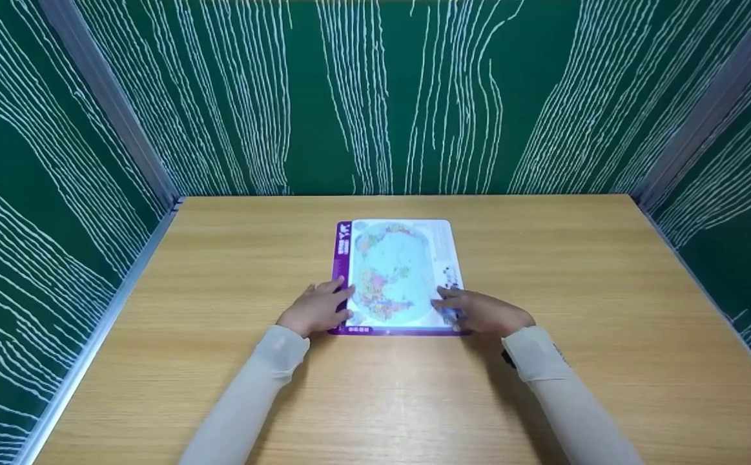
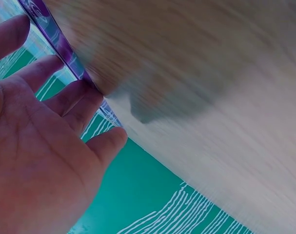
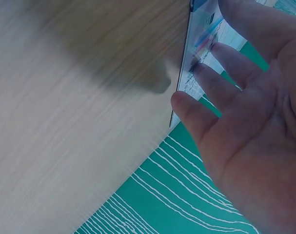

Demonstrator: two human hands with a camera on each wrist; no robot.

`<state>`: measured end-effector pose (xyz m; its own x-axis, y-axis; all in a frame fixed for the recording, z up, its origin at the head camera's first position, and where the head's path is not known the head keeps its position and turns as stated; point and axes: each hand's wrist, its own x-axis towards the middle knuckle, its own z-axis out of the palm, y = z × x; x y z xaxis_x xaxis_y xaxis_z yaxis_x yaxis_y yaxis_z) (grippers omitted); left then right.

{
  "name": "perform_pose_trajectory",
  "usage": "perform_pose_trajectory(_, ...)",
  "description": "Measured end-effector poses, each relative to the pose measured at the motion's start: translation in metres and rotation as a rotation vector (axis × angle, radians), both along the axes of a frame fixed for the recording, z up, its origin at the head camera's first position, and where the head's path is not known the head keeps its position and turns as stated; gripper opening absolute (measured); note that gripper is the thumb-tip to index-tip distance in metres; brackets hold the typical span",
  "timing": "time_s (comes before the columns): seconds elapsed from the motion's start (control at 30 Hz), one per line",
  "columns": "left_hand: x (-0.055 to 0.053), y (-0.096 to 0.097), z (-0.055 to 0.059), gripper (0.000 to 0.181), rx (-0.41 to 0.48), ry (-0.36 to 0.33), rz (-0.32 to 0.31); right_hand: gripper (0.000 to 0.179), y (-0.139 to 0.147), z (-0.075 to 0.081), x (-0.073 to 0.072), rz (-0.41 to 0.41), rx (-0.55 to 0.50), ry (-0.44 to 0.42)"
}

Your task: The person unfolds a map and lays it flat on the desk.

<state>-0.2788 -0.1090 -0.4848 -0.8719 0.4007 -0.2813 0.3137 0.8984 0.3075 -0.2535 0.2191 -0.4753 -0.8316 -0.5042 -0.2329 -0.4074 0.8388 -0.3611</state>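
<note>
A flat world map board [image 1: 393,258] lies on the wooden table, with a purple strip down its left and near edges. My left hand [image 1: 317,307] is at its near left edge, fingers spread and fingertips on the purple strip. In the left wrist view, the left hand [image 2: 35,141] has loosely extended fingers along the board's edge [image 2: 57,39]. My right hand [image 1: 488,312] is at the near right edge, its fingertips over the white margin. The right wrist view shows the right hand [image 3: 255,117] with fingers apart, touching the board's side [image 3: 190,63].
The light wooden table [image 1: 220,271] extends around the board on all sides. Green walls with white wavy lines [image 1: 349,97] enclose it at the back, left and right, with grey posts [image 1: 113,97] in the corners.
</note>
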Motion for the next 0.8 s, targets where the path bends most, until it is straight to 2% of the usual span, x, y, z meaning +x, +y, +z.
perform_pose_trajectory(0.2, -0.0017, -0.0004, -0.0009, 0.058, 0.007, -0.003, 0.004, 0.055, -0.0013, -0.0003, -0.0005, -0.001, 0.022, -0.003)
perform_pose_trajectory(0.4, -0.0019, -0.0016, -0.0011, 0.058, 0.012, -0.005, 0.012, 0.055, -0.0035, 0.0002, -0.0020, -0.047, -0.028, -0.071)
perform_pose_trajectory(0.63, -0.0021, -0.0046, -0.0003, 0.060, 0.016, 0.010, -0.010, 0.058, -0.0051, -0.0003, -0.0054, -0.062, -0.106, -0.121)
perform_pose_trajectory(0.8, -0.0036, -0.0054, 0.0008, 0.060, 0.030, -0.005, 0.000, 0.058, -0.0057, 0.0011, -0.0067, -0.141, -0.155, -0.206)
